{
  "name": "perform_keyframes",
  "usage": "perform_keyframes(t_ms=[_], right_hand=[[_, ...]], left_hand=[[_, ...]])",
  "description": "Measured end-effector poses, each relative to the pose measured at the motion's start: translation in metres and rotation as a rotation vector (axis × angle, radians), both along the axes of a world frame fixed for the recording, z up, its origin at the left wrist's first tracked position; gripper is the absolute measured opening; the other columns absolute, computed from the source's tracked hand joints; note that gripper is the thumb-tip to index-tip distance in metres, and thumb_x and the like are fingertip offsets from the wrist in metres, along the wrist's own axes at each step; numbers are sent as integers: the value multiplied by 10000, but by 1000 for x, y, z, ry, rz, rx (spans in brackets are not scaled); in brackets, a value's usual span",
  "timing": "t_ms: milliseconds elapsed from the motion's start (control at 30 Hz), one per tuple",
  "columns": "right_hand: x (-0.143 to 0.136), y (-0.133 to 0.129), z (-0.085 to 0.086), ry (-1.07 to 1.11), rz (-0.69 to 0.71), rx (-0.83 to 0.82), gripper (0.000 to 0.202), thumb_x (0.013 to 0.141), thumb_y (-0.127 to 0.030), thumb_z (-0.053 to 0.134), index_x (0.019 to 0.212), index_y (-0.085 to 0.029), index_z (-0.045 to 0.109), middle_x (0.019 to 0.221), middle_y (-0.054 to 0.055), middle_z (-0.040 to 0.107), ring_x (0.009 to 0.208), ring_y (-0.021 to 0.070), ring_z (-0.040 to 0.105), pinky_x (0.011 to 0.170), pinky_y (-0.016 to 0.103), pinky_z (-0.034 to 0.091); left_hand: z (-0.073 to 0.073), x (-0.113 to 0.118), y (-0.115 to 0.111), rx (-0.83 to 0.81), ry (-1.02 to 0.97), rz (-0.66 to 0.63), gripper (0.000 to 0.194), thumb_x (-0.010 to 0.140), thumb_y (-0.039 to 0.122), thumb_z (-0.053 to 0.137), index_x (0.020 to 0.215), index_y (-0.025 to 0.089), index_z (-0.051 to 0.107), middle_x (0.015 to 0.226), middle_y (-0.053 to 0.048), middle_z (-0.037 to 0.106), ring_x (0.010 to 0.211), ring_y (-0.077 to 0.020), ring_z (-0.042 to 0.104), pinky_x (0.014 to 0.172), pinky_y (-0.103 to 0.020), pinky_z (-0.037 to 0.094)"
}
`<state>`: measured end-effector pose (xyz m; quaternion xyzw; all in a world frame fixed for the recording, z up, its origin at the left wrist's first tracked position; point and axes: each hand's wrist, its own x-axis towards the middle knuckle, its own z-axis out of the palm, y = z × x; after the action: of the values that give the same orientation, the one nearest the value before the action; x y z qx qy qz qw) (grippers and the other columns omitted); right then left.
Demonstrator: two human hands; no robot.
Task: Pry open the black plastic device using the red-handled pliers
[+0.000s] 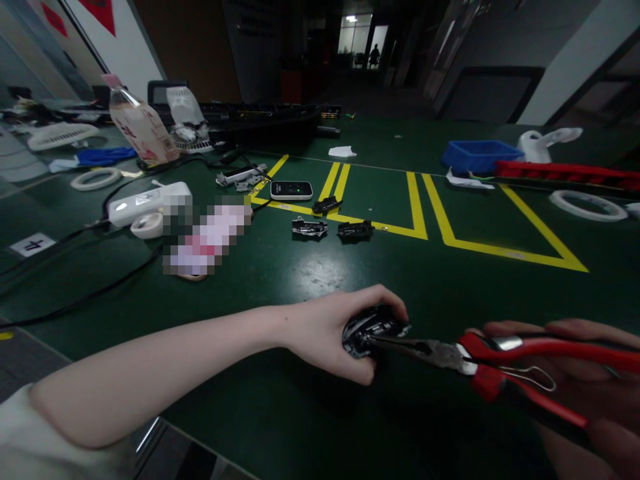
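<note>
My left hand [330, 333] grips a small black and silver device part [373, 328] against the green table [310, 273]. My right hand [590, 387], at the right edge, holds red-handled needle-nose pliers [500, 363]. The pliers' metal jaws [400, 343] reach left into the part in my left hand. My left forearm stretches across the table's near edge.
Two small black parts [309, 228] [355, 231] lie by yellow floor-style tape lines [420, 213]. A black phone-like device [291, 190], a white power strip [147, 202], tape rolls [95, 178], a bottle [140, 123], a blue bin [475, 155] and a red tray [565, 175] stand farther back. Cables run at left.
</note>
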<state>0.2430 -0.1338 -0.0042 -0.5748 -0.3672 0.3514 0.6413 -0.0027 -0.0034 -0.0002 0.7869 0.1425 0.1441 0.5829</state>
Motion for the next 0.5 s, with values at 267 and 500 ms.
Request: perform_keyframes(t_ms=[267, 500], right_hand=[[1, 8, -4, -64, 9, 49, 496, 581, -497, 812, 1047, -366, 707, 945, -1, 769, 835, 290, 739, 692, 340, 628], [-2, 16, 1, 70, -92, -136, 436, 530, -514, 797, 919, -323, 748, 943, 35, 766, 886, 306, 734, 689, 311, 614]], left_hand=[[2, 1, 2, 21, -11, -80, 690, 752, 209, 685, 1397, 234, 442, 916, -16, 612, 781, -167, 610, 716, -284, 502], [3, 1, 2, 33, 18, -67, 604, 745, 192, 697, 1315, 234, 500, 958, -22, 624, 780, -160, 611, 684, -259, 495]])
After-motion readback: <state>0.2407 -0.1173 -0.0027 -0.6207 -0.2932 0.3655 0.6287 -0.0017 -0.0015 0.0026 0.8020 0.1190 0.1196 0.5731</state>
